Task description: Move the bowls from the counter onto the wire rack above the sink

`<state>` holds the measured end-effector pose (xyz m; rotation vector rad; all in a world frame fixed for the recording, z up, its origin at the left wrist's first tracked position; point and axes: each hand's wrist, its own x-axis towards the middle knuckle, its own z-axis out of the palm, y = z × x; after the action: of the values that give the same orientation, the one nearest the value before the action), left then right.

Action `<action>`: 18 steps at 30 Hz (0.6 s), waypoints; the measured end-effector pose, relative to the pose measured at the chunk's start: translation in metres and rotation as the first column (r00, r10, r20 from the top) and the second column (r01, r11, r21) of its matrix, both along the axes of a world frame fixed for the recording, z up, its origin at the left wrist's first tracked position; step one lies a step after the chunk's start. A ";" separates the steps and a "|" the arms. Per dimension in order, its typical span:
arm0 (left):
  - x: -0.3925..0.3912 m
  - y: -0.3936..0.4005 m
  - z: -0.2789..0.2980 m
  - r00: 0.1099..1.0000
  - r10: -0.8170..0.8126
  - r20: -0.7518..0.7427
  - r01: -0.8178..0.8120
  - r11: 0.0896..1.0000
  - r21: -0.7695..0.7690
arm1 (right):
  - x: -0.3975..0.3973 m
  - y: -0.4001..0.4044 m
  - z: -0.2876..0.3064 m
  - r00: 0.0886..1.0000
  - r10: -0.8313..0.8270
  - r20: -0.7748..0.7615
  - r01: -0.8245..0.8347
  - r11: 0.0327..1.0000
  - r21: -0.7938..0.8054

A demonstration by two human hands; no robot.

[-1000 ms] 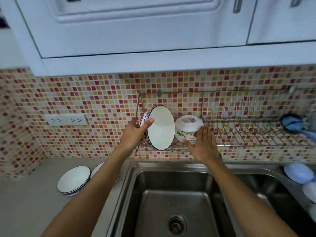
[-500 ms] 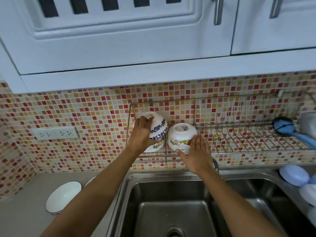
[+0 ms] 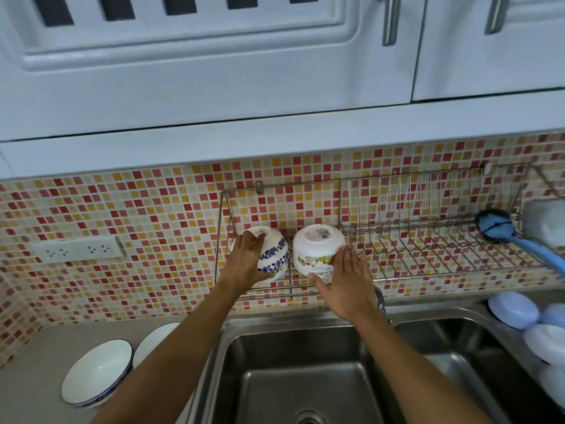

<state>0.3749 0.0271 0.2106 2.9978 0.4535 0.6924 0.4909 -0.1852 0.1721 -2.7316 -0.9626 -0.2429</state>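
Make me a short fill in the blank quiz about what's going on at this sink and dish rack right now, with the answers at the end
1. The left hand holds a bowl with a ____ floral pattern on the wire rack.
2. The cartoon bowl under the right hand sits ____ side up.
3. ____ bowls are still on the counter.
4. The brush on the rack is ____.

Answers: blue; bottom; two; blue

Home kitchen, steel sink (image 3: 305, 377), mosaic backsplash (image 3: 153, 215)
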 end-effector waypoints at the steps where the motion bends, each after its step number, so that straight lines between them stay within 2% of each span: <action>1: 0.000 0.000 0.000 1.000 -0.009 0.003 0.009 1.000 -0.007 | 0.000 0.000 0.000 1.000 0.000 0.002 0.000 1.000 -0.001; 10: 0.001 0.001 -0.001 0.998 0.004 -0.069 -0.004 1.000 0.006 | 0.000 0.001 -0.001 1.000 -0.006 0.006 0.006 1.000 0.001; 18: -0.002 0.003 -0.004 0.999 0.012 -0.048 -0.014 0.998 -0.059 | -0.001 0.000 0.000 1.000 -0.006 0.007 0.006 1.000 -0.008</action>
<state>0.3732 0.0304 0.2068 2.9641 0.4871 0.5984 0.4902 -0.1854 0.1718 -2.7437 -0.9591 -0.2504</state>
